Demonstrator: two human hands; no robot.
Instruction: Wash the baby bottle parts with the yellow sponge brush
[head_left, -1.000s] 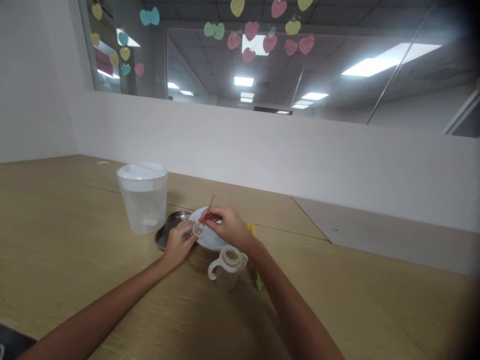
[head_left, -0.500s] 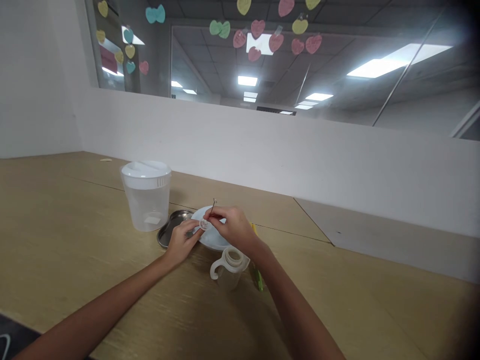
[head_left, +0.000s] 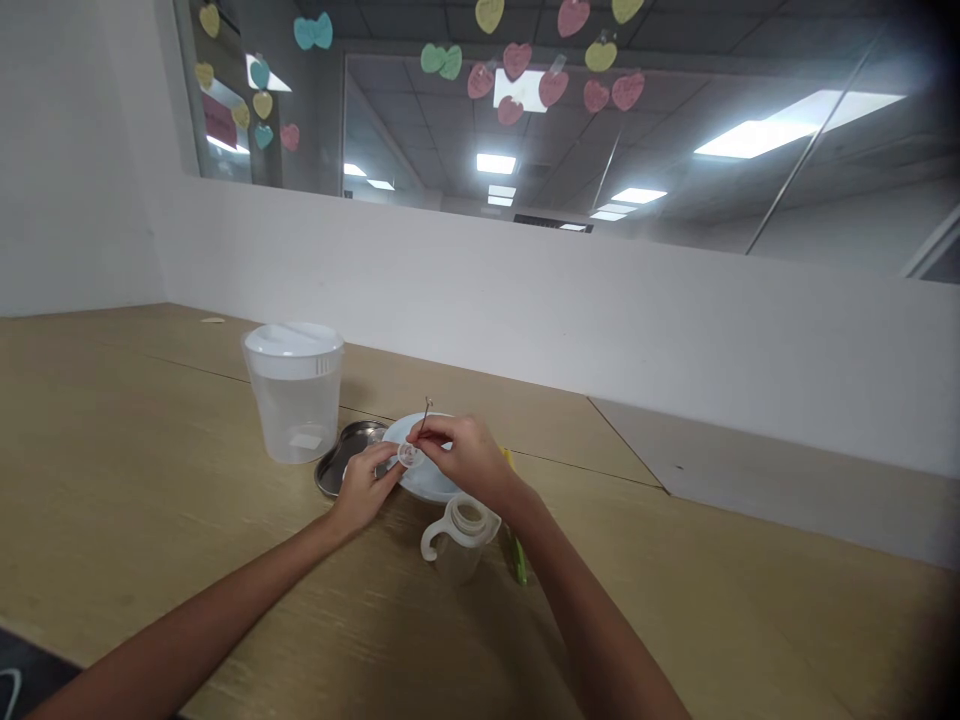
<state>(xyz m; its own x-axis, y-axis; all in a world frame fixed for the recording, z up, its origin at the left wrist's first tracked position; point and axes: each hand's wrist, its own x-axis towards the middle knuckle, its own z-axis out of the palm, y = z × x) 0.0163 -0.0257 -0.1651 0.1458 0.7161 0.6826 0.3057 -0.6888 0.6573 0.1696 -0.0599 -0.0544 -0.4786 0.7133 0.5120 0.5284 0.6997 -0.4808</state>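
The person's 2 hands meet over a white dish (head_left: 435, 487) on the table (head_left: 187, 470). The left hand (head_left: 364, 490) pinches a small clear round piece (head_left: 409, 455) by its side, fingers drawn in narrow, the open end facing back this way. The right hand (head_left: 471, 455) has its fingertips closed on a thin metal rod (head_left: 427, 418), whose looped end sticks up above the grip. The rod's lower end is down at the clear piece; I can't tell from here whether it goes inside.

Beside the dish, behind the left hand, lies a dark metal tray (head_left: 330, 470), and to the left of that stands a clear tub (head_left: 295, 418) with a white lid. Nearer the person, an open translucent cup (head_left: 459, 545) stands upright, its hooked handle pointing left. A yellow-green object (head_left: 519, 562) is partly hidden by the right forearm. Coloured paper hearts (head_left: 553, 88) dot the window above.
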